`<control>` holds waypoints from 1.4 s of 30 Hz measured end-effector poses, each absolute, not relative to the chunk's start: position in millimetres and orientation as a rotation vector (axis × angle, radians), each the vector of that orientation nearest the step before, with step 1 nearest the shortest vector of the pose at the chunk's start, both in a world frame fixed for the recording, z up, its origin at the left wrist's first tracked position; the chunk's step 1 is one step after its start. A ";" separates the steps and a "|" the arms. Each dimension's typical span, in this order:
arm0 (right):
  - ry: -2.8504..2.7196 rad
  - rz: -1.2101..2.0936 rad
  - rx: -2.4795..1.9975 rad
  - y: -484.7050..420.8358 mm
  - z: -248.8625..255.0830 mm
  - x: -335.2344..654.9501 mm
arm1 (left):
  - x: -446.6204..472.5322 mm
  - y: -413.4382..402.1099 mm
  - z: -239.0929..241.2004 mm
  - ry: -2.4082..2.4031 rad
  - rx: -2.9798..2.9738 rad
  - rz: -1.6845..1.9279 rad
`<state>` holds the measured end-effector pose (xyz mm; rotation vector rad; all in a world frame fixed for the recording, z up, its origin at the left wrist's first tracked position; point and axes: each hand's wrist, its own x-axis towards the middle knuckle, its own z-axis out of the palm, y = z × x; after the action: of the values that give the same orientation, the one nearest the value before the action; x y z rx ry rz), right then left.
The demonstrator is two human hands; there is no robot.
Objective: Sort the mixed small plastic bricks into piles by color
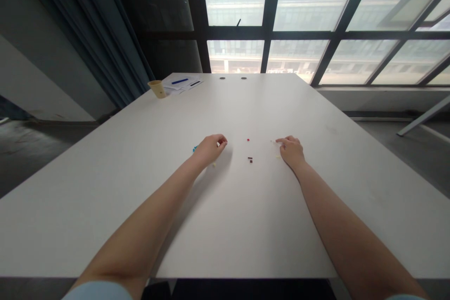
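White table (105, 187), centre of frame. Left hand (210, 148): fingers curled narrow, pinching a tiny piece (218, 144); blue piece (194, 149) just left of it. Right hand (291, 150): fingers narrow, tips at a pale piece (273, 141), grip cannot be told. Between the hands: red piece (248, 139), dark pieces (250, 160). Upper left: paper cup (157, 89).

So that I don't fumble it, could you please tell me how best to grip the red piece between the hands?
Probably pinch the red piece by two opposite sides, coming straight down from above: it is tiny, lies low on the table and stands alone.
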<state>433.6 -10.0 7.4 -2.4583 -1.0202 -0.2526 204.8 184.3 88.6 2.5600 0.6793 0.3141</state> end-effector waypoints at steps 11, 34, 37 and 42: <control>-1.146 -0.294 -2.334 -8.9 11.8 428.0 | 204.6 183.8 87.8 0.676 2.544 0.317; -1.024 -0.250 -2.315 -12.2 9.9 427.2 | 199.5 196.9 89.8 0.827 2.652 0.309; -1.026 -0.234 -2.348 -11.5 9.0 427.5 | 197.2 203.6 93.3 0.892 2.722 0.153; -1.012 -0.256 -2.333 -10.9 9.1 430.2 | 195.3 208.3 90.5 0.801 2.770 -0.165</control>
<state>430.2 -10.9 9.1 -2.3327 -1.0121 -0.2562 195.3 208.3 90.5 2.7701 0.8010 -0.1647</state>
